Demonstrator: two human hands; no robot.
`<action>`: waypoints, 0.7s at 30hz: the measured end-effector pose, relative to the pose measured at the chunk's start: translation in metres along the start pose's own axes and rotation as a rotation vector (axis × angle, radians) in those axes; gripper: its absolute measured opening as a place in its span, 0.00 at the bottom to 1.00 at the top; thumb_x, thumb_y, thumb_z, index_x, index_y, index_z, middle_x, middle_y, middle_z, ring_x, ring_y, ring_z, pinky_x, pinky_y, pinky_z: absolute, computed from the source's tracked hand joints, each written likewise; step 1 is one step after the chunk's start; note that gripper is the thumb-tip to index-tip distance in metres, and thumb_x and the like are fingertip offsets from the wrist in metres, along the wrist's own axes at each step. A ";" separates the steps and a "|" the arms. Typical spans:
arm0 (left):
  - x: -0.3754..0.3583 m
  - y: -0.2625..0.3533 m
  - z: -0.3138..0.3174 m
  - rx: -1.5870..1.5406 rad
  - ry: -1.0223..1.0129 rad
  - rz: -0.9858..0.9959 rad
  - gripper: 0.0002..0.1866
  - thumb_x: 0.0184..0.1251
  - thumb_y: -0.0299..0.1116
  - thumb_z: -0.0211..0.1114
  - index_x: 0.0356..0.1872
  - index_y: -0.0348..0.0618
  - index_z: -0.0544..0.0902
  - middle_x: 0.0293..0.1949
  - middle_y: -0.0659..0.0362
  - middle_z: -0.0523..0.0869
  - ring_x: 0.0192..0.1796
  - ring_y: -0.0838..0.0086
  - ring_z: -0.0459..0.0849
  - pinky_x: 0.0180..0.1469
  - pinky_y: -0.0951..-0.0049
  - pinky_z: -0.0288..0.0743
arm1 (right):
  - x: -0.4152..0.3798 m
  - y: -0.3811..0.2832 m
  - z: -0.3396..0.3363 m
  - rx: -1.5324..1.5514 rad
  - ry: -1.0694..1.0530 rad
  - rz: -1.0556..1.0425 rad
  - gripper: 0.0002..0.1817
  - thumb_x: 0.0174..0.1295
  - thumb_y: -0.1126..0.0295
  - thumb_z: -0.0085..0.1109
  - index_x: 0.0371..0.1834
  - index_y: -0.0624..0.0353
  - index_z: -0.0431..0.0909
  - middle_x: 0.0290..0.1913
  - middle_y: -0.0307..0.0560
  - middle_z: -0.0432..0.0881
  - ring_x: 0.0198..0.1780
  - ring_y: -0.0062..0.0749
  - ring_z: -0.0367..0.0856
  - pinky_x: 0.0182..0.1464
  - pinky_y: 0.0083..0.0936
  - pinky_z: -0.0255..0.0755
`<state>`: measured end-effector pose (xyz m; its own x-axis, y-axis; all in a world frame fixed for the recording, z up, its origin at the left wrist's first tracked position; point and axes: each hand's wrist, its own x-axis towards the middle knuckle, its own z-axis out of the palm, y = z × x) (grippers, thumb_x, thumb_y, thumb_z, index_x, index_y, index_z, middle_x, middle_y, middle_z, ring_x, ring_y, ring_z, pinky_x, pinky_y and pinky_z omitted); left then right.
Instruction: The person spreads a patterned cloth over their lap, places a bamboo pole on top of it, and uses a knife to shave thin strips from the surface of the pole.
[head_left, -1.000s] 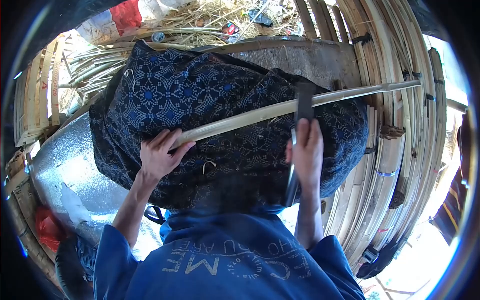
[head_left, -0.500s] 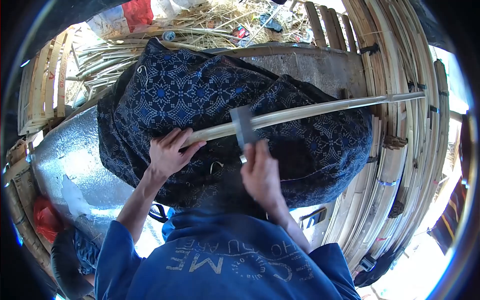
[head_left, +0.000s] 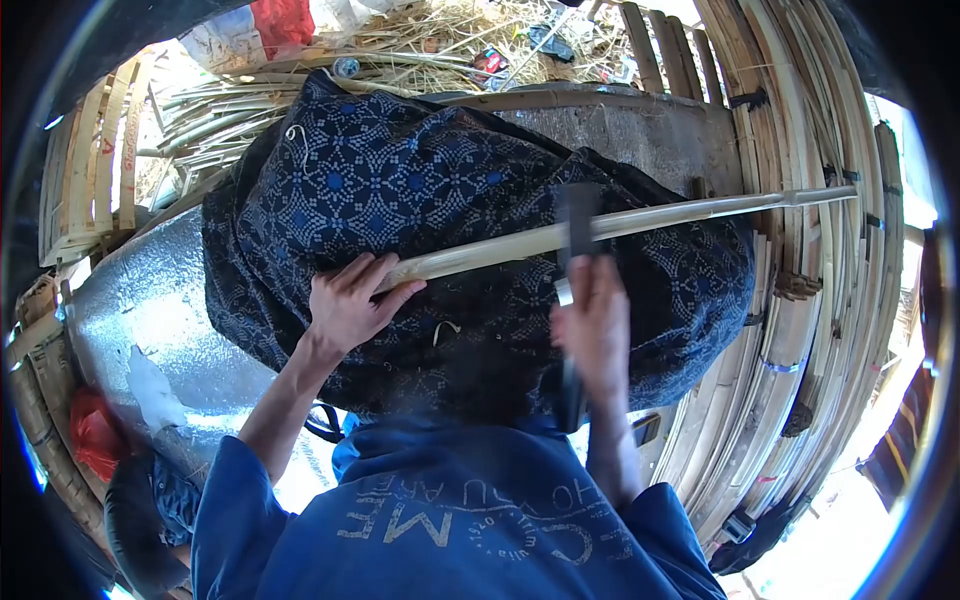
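A pale bamboo pole (head_left: 480, 254) lies slanted across my lap, over a dark blue patterned cloth (head_left: 370, 180). My left hand (head_left: 350, 308) is closed around the pole's near left end, with the thumb along its lower side. In my right hand (head_left: 597, 325) is a knife, gripped with the fingers wrapped round it and blurred by motion. The knife's broad blade (head_left: 577, 220) crosses the pole at about its middle; exact contact is too smeared to tell. A dark length of its handle (head_left: 571, 398) shows below the hand. The pole's thin far end reaches over the slats at right.
Bundled bamboo slats (head_left: 790, 330) run along the right side. Behind the cloth lie loose strips and shavings (head_left: 430, 55). A silvery sheet (head_left: 150, 300) covers the surface at left, near a red plastic bag (head_left: 95, 435). A slatted wooden frame (head_left: 95, 165) stands at far left.
My right hand and the knife have slid rightward along the pole, away from my left hand. My left hand keeps its hold on the pole's end; the whole view has shifted slightly.
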<state>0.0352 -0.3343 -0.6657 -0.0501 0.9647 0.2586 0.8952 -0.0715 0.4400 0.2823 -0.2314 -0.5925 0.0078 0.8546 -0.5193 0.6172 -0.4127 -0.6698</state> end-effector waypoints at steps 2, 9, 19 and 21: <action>0.000 0.001 0.001 -0.008 0.024 -0.001 0.19 0.53 0.50 0.77 0.35 0.46 0.84 0.23 0.65 0.79 0.17 0.76 0.78 0.16 0.75 0.70 | 0.009 -0.009 -0.018 -0.022 0.065 0.086 0.13 0.75 0.63 0.48 0.42 0.63 0.67 0.20 0.51 0.78 0.19 0.38 0.81 0.16 0.31 0.72; -0.005 0.001 -0.002 -0.033 -0.026 0.006 0.20 0.53 0.44 0.78 0.40 0.41 0.84 0.25 0.61 0.82 0.19 0.73 0.79 0.19 0.74 0.71 | -0.003 0.032 0.026 -0.101 -0.102 -0.276 0.12 0.74 0.65 0.48 0.39 0.65 0.67 0.21 0.66 0.77 0.29 0.68 0.80 0.25 0.51 0.71; -0.002 -0.001 -0.002 -0.001 -0.010 0.003 0.20 0.53 0.44 0.78 0.38 0.41 0.84 0.24 0.62 0.81 0.20 0.73 0.79 0.19 0.73 0.71 | -0.003 0.029 0.031 -0.052 -0.096 -0.276 0.13 0.74 0.63 0.47 0.39 0.64 0.68 0.26 0.72 0.79 0.35 0.73 0.77 0.27 0.54 0.72; -0.003 -0.001 -0.001 -0.016 -0.018 0.006 0.20 0.53 0.44 0.78 0.38 0.41 0.84 0.24 0.62 0.81 0.20 0.73 0.79 0.19 0.73 0.71 | 0.004 0.012 -0.005 -0.069 -0.030 -0.061 0.17 0.75 0.58 0.46 0.35 0.63 0.68 0.22 0.61 0.79 0.24 0.56 0.83 0.21 0.42 0.73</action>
<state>0.0336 -0.3369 -0.6661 -0.0361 0.9687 0.2456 0.8882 -0.0815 0.4522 0.2934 -0.2313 -0.5998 -0.0547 0.8670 -0.4953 0.6683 -0.3368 -0.6633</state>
